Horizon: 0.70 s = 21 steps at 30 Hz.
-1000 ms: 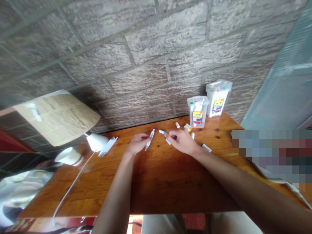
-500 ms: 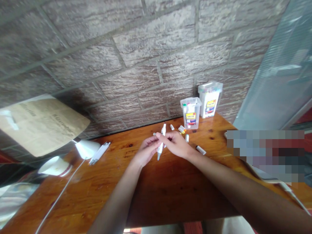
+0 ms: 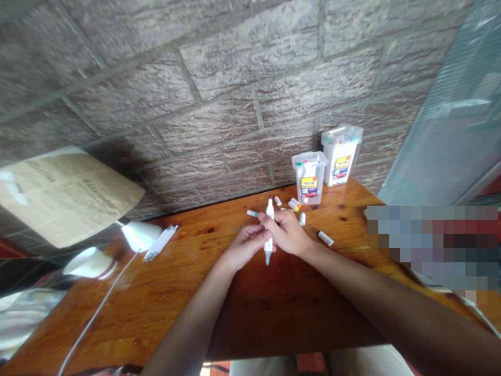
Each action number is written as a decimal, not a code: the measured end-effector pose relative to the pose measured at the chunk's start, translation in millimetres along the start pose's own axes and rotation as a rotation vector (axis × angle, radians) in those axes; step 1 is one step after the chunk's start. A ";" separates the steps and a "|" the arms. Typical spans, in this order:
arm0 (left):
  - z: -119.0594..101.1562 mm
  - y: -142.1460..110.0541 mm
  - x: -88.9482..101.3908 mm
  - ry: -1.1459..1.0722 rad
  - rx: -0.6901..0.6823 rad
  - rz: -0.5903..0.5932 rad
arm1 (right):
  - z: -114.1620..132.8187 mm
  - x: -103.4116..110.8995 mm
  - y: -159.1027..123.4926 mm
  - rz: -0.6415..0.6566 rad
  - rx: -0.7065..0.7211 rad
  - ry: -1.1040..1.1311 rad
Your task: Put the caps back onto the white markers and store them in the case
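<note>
A white double-ended marker (image 3: 268, 242) stands nearly upright between my two hands above the table. Its upper tip is dark reddish and its lower end grey, both without caps. My left hand (image 3: 247, 245) pinches it from the left, thumb against the barrel. From the other side my right hand (image 3: 293, 232) grips it, thumb across the upper barrel. Just beyond the fingers is a small white cap with a teal end (image 3: 252, 213). Further white caps lie past my right hand, including one cap (image 3: 277, 200) and another cap (image 3: 302, 219). Some fingertips are hidden behind the marker.
Two clear marker boxes, the nearer box (image 3: 311, 180) and the lidded box (image 3: 341, 156), stand by the stone wall. A dark-ended cap (image 3: 325, 238) lies to the right. Leftward are several markers (image 3: 161, 243), a lamp base (image 3: 141, 236), a cup (image 3: 90, 263) and a cable (image 3: 99, 308).
Both hands have shifted slightly right with the marker, which is now more upright. More of the teal-ended cap shows. The view has moved a little.
</note>
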<state>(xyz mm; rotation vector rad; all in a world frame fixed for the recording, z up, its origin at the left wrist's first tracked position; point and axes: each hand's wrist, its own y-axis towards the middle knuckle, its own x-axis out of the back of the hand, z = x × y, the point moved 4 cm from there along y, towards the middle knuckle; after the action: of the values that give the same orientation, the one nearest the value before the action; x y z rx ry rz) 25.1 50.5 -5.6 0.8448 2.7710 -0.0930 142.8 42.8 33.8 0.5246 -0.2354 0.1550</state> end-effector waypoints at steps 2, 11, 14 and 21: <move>1.2 0.8 0.6 -0.012 0.016 -0.011 | -1.6 0.0 1.0 0.003 -0.031 0.010; -2.6 0.8 -3.5 -0.005 0.023 -0.041 | -11.3 -0.9 2.2 -0.029 -0.123 0.108; -2.1 1.5 -2.7 0.015 0.008 -0.046 | -11.8 -1.9 2.7 -0.015 -0.167 0.146; -0.6 2.2 -3.1 0.077 -0.036 -0.048 | -9.1 -2.7 1.7 -0.019 -0.243 0.195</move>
<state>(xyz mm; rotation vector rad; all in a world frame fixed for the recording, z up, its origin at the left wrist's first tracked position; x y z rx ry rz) 28.7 50.8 -4.1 0.7885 2.8561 -0.0202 141.5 48.7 26.2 0.2675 -0.0570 0.1553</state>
